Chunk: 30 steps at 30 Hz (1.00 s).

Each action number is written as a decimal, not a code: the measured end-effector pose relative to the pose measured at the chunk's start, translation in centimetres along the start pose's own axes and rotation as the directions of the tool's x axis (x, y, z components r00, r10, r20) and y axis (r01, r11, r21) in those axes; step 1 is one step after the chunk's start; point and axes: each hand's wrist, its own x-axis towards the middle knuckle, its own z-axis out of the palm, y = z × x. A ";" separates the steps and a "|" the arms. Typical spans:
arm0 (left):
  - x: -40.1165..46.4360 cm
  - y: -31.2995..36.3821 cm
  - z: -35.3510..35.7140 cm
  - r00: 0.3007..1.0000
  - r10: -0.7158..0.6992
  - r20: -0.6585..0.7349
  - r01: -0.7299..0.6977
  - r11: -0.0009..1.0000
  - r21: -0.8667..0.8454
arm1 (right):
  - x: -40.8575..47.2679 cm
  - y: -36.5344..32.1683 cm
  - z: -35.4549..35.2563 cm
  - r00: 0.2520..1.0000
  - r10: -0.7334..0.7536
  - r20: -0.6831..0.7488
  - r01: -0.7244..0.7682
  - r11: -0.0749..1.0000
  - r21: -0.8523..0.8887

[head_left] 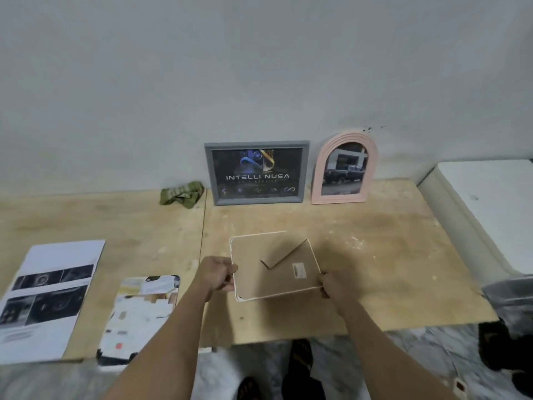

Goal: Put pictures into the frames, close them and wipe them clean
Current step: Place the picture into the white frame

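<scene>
White-edged frame [275, 267], back side up: you are holding it just above the plywood table [375, 255], tilted, between both hands. Your left hand [219, 274] is gripping its left edge, fingers curled closed around the rim. Your right hand [331, 284] is pinching the near right corner, fingers likewise closed on it. The frame's back is showing as plain brown cardboard, squarish with rounded corners, carrying a folded cardboard stand and a small pale label; a thin white rim is running round it.

Grey rectangular frame [256, 173]: it is standing against the wall, already showing a dark printed picture with lettering. Pink arched frame [344, 168]: it is standing just beside the grey one, ribbed round its arch, showing a photo of a dark vehicle. Green crumpled cloth [181, 193]: it is lying left of the grey frame. Two loose prints are lying at your left, a white sheet with dark photos [46, 298] and a round-cornered pale print [141, 313].
</scene>
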 end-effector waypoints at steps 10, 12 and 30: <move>1.2 -7.2 -0.5 0.981 0.094 -0.168 -0.031 0.939 0.343 | -4.9 1.6 4.6 0.994 -0.065 -0.083 0.057 0.994 -0.095; 0.6 -6.9 -0.3 0.974 0.140 -0.177 -0.051 0.900 0.432 | -5.1 1.8 5.0 0.993 -0.076 -0.093 0.065 0.991 -0.116; 4.4 -2.1 1.6 0.962 0.247 -0.113 -0.078 0.650 0.756 | -4.8 1.7 6.5 0.966 -0.235 0.107 0.251 0.758 -0.603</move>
